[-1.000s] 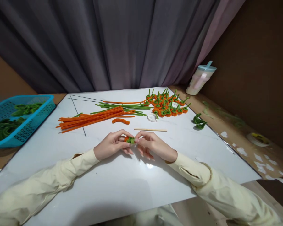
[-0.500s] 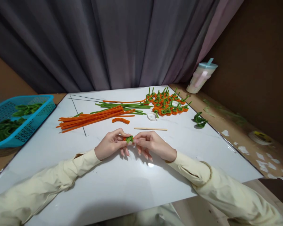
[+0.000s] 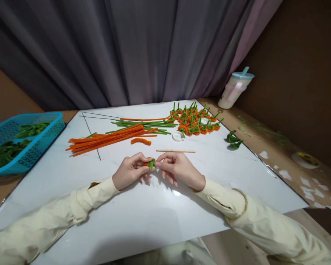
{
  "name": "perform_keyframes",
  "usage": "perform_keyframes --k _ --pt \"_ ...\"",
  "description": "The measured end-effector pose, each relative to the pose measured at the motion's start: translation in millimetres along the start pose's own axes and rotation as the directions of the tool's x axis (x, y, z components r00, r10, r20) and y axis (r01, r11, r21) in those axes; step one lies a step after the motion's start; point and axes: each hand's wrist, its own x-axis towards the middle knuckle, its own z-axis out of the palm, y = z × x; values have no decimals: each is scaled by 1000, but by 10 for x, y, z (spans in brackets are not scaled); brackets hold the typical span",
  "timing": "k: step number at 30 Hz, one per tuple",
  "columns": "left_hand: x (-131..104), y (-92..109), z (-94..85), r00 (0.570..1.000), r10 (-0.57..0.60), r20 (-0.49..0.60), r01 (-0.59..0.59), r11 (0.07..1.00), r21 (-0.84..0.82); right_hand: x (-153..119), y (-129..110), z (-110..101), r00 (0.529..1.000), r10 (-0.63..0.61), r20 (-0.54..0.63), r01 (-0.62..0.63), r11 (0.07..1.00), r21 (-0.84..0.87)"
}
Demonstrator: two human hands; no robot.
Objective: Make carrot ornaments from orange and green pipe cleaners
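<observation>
Between thumb and fingers, my left hand pinches a small orange and green pipe-cleaner piece; its orange part is mostly covered by the fingers. From the other side my right hand has thumb and index finger closed at the green edge of the same piece. Just beyond my right hand lies a thin wooden stick. A short coiled orange pipe cleaner rests past my left hand, in front of a bundle of long orange pipe cleaners. Green pipe cleaners lie behind that bundle.
Orange pipe-cleaner shapes with upright green stems cluster at the back right, near a white ring. Twisted green pieces lie by the right edge. A blue basket stands left, a lidded cup back right. Thin dark wires cross the back left.
The small piece has turned slightly between my fingers, so its green part stands a little more upright. Both hands stay in almost the same place.
</observation>
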Motion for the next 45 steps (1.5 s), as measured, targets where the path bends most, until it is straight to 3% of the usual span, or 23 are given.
perform_keyframes --k 13,22,26,30,33,41,45 --pt "-45 -37 27 990 141 -24 -133 968 211 3 -6 18 995 70 75 -76 995 69" --pt "-43 -100 31 980 196 -24 -186 959 212 54 5 -18 973 147 177 -182 961 206" --pt "-24 -74 23 990 140 -24 -136 982 134 53 4 -23 987 95 130 -119 974 191" --pt "13 -23 -12 996 21 87 -23 999 29 49 9 -42 999 23 31 -27 992 123" --pt "33 5 -39 990 8 143 -9 1000 5 52 14 -63 1000 -12 7 12 997 77" --pt "46 -23 -59 996 2 92 -2 1000 -4 57 17 -80 998 -55 -16 55 998 15" --pt "55 -27 -63 997 -5 81 8 1000 -26 39 10 -73 984 -160 -78 157 987 -45"
